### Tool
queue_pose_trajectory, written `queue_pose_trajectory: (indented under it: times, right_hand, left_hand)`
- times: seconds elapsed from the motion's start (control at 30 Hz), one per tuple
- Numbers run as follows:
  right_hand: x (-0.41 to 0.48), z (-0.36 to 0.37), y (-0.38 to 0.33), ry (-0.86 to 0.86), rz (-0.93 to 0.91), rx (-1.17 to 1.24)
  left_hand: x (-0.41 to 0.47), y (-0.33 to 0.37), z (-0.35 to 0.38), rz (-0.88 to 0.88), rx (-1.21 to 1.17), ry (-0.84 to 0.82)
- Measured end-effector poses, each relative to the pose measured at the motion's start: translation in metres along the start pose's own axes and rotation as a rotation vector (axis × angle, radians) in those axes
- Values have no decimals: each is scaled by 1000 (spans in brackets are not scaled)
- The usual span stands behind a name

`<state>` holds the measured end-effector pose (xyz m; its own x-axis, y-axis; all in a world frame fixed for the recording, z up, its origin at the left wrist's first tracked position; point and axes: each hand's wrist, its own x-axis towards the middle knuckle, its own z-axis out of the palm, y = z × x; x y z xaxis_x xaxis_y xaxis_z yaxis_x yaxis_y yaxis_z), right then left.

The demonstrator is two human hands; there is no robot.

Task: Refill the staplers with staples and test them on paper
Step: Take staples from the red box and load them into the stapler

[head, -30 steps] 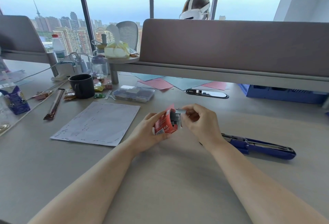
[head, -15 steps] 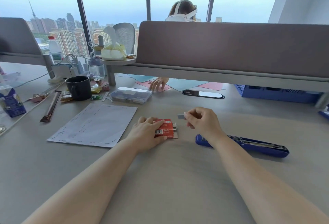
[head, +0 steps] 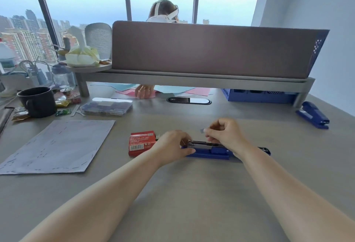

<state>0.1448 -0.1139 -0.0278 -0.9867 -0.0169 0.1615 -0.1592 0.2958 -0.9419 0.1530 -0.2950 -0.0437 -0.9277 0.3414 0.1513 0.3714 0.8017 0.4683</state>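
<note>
While my left hand grips the left end of the open blue stapler, my right hand pinches a staple strip just above it; the stapler lies flat on the worktop, long axis running left to right.

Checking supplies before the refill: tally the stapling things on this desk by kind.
Blue staplers: 2 (open stapler, far stapler)
Red staple box: 1
Staple strip: 1
Paper sheet: 1
Total: 5
</note>
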Motion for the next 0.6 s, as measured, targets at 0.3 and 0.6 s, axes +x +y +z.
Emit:
queue_pose_trajectory:
  times: [0.3,0.6]
  right_hand:
    - [-13,-3,6,16,6,31]
    - [-19,-2,10,3,-61,-38]
  left_hand:
    - [-5,1,19,-30,-107,168]
    - [-9,0,20,38,-147,176]
